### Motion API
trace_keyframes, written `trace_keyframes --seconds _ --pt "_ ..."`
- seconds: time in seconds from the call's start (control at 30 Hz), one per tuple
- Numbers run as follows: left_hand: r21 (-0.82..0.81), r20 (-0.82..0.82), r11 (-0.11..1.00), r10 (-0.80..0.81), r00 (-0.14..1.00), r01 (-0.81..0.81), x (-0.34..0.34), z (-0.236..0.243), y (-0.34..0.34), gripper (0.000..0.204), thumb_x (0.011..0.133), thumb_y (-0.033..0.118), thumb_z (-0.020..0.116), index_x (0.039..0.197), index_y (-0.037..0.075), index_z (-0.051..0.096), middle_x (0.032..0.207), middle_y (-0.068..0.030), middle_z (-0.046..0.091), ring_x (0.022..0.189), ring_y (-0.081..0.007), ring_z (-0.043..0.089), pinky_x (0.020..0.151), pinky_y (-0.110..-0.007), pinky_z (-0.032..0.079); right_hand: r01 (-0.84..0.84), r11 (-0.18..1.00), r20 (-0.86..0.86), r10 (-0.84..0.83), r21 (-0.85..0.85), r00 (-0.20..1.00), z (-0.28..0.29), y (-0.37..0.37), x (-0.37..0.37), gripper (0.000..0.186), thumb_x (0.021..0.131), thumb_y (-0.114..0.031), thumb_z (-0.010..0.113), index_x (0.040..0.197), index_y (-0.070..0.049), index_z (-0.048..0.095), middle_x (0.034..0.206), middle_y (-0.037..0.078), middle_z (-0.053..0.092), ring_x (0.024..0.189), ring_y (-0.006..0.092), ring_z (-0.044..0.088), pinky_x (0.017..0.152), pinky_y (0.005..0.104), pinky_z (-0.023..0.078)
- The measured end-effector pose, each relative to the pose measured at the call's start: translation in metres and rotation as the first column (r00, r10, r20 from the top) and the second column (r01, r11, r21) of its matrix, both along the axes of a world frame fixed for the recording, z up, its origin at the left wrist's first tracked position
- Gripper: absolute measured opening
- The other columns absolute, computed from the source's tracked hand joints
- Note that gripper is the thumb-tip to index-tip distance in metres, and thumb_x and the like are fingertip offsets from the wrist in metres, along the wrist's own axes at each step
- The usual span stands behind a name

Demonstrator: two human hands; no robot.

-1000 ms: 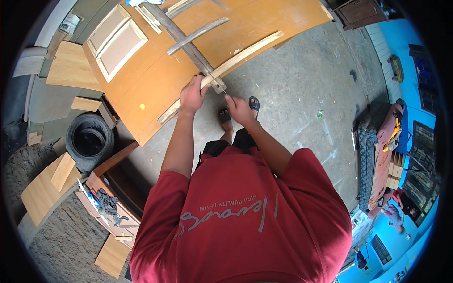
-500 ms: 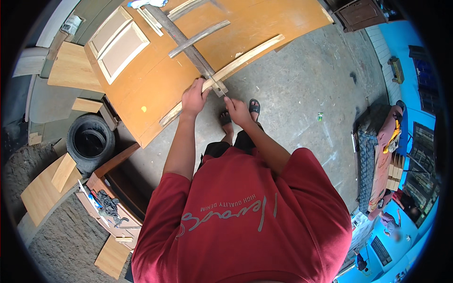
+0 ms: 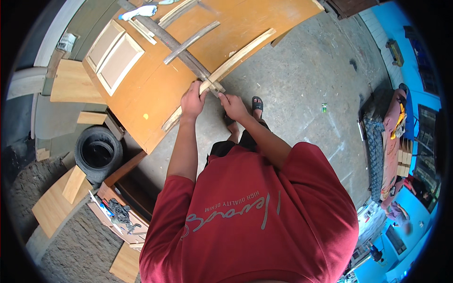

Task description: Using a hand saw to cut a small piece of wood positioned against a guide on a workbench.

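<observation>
A long pale wooden strip [image 3: 243, 54] lies along the near edge of the orange tabletop [image 3: 134, 120]. It crosses a dark wooden beam [image 3: 183, 55], whose end sticks out past the edge. My left hand [image 3: 192, 102] is closed around the strip just left of the crossing. Close to the beam's end, my right hand [image 3: 234, 108] is closed with its fingertips pinched together. Whatever it grips is thin, largely hidden, and too small to name.
A shorter grey stick [image 3: 192, 42] lies across the beam. Pale wooden frames [image 3: 113, 55] and a white glove [image 3: 138, 12] rest on the tabletop. Stacked tyres [image 3: 98, 153] and an open wooden cabinet [image 3: 113, 177] stand left of me; a padded item [image 3: 375, 155] is at right.
My right hand has shifted slightly inward, closer to the beam's end. My left hand keeps its hold on the strip. The whole view has tilted a little.
</observation>
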State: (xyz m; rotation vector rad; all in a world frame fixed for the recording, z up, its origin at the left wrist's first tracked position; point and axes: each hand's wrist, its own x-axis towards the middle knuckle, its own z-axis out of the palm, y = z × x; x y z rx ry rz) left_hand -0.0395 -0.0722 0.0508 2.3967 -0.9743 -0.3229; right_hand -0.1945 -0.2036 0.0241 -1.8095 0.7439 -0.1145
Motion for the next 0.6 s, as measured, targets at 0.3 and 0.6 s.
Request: trace_keyframes --seconds 0.3,0.6 --pt "0.014 -0.020 1.000 -0.001 1.000 0.001 0.003 -0.010 0.011 0.033 0.101 0.033 0.069 0.123 0.011 0.058 0.119 -0.0158 0.069 0.107 -0.0416 0.069 0.088 -0.052 0.055 -0.122 0.992 -0.041 0.121 -0.034 0.992 0.002 0.003 -0.065 0.054 0.110 -0.043 0.054 0.091 0.004 0.072 0.089 0.030 0.070 0.088 0.0526 0.068 0.081 0.0577 0.053" --pt "0.046 -0.031 0.999 -0.010 0.999 0.011 0.000 0.000 0.001 0.033 0.102 0.036 0.069 0.123 0.012 0.059 0.116 -0.0158 0.070 0.104 -0.0425 0.070 0.086 -0.052 0.055 -0.034 0.998 -0.019 0.033 -0.061 0.999 -0.010 0.003 -0.049 0.056 0.109 -0.045 0.055 0.088 0.004 0.072 0.085 0.030 0.070 0.086 0.0535 0.067 0.081 0.0587 0.053"
